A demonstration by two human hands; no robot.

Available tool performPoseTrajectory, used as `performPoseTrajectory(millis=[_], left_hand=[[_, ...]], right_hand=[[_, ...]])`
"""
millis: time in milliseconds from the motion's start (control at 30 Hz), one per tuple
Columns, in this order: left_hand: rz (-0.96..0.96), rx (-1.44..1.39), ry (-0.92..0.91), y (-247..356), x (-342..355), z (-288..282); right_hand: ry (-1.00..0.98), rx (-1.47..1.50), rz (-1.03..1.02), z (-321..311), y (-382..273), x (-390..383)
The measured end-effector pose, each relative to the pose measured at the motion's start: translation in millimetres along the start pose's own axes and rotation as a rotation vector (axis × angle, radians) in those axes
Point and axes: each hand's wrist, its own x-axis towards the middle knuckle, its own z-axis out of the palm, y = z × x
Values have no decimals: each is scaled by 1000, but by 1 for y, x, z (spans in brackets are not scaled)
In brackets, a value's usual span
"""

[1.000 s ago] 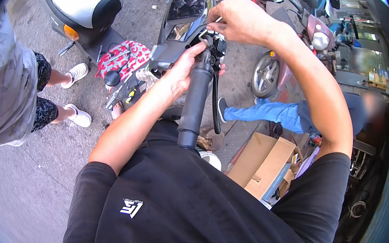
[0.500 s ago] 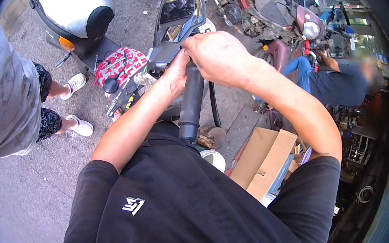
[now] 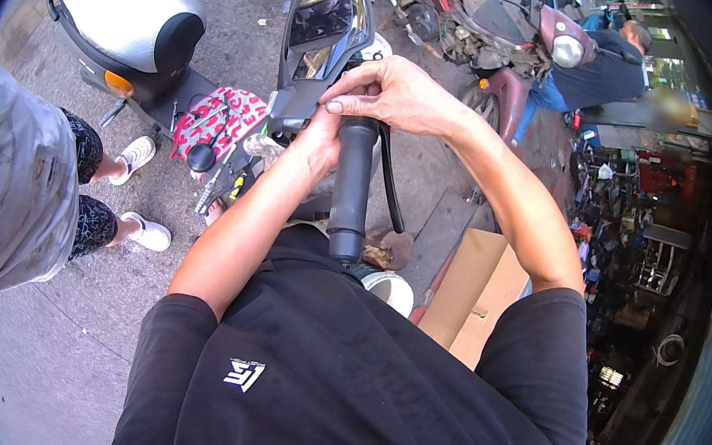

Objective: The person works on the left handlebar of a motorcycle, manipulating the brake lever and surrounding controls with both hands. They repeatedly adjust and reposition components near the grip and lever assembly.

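A black rubber handlebar grip (image 3: 351, 190) points back toward my body, with a black lever (image 3: 390, 182) along its right side. My right hand (image 3: 396, 96) is over the grip's far end, thumb and fingers closed in a pinch; whatever is between them is too small or hidden to name. My left hand (image 3: 322, 138) is just left of the grip, its fingertips meeting the right hand's, and most of its fingers are hidden. Beyond both hands stands the scooter's dashboard display (image 3: 322, 22), its glossy screen in a black housing.
On the left stands a person in a grey shirt (image 3: 15, 184), near a scooter with a silver seat (image 3: 118, 2). A cardboard box (image 3: 479, 285) and a white bucket (image 3: 389, 291) are close on my right. Parked motorbikes, another person (image 3: 591, 69) and cluttered shelves lie farther right.
My right hand has turned, its fingers and thumb now showing more, and its elbow has come in lower. The person at the upper right has moved farther away. The left hand stays near the same place.
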Motion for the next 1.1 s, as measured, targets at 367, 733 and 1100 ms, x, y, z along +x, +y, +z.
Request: performPoseTrajectory(millis=[367, 733, 1100], left_hand=[[59, -82, 54, -1, -3, 13], [84, -68, 80, -2, 4, -10], [48, -1, 55, 1, 2, 6]], right_hand=[[107, -214, 156, 14, -6, 4], [134, -624, 24, 20, -32, -5], [270, -241, 62, 18, -40, -11]])
